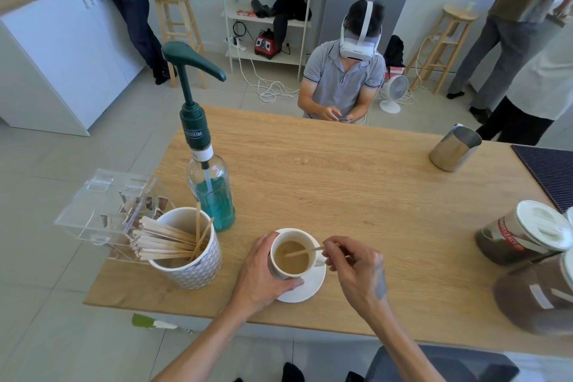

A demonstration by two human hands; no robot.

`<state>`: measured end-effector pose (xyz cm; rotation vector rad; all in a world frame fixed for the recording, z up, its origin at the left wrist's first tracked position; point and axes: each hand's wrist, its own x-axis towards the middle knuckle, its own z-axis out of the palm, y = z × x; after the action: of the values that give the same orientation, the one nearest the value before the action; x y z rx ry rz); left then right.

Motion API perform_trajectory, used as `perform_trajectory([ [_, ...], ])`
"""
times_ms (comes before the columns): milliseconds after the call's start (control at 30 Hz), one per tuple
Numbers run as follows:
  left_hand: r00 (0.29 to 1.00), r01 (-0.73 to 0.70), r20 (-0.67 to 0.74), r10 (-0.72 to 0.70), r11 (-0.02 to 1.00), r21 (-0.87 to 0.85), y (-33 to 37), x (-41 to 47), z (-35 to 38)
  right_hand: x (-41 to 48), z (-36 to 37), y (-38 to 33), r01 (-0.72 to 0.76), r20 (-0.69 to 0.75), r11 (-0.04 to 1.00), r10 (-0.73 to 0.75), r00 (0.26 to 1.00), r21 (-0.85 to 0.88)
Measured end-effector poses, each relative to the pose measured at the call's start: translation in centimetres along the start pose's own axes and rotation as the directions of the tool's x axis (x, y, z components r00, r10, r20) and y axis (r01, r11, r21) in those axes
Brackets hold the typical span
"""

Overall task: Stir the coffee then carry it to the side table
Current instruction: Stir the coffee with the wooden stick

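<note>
A white cup (280, 240) of milky coffee (291, 258) stands on a white saucer (305, 288) near the front edge of the wooden table. My left hand (260, 276) wraps around the cup's left side. My right hand (350, 263) pinches a thin wooden stir stick (302, 252) whose far end dips into the coffee.
A patterned mug (192, 270) full of wooden stir sticks stands left of the cup, with a clear acrylic box (102, 211) and a pump bottle of blue syrup (212, 192) behind. A steel pitcher (454, 149), coffee jars (524, 232) and a dark mat (552, 170) are on the right. A seated person (344, 77) faces me.
</note>
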<state>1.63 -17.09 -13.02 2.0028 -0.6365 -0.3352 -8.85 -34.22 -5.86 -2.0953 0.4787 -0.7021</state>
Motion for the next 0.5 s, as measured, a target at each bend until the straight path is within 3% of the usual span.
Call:
perform_trajectory([
  [67,1.0,0.001,-0.007,-0.001,1.0,0.0,0.0,0.0,0.0,0.1,-0.8,0.5,-0.021,-0.026,0.999,0.02,0.999,-0.036],
  [200,1.0,0.012,-0.011,-0.012,1.0,0.013,0.0,-0.1,-0.1,0.7,-1.0,0.3,0.059,-0.139,0.994,-0.072,0.988,-0.097],
  [400,1.0,0.028,-0.002,-0.028,0.999,0.018,0.0,0.0,0.2,0.2,-0.4,0.0,0.055,0.037,0.998,-0.054,0.998,-0.016],
  [500,0.999,0.051,-0.007,-0.051,0.999,0.012,-0.2,0.1,0.2,0.7,-1.1,0.4,0.075,-0.053,0.995,-0.079,0.995,-0.073],
])
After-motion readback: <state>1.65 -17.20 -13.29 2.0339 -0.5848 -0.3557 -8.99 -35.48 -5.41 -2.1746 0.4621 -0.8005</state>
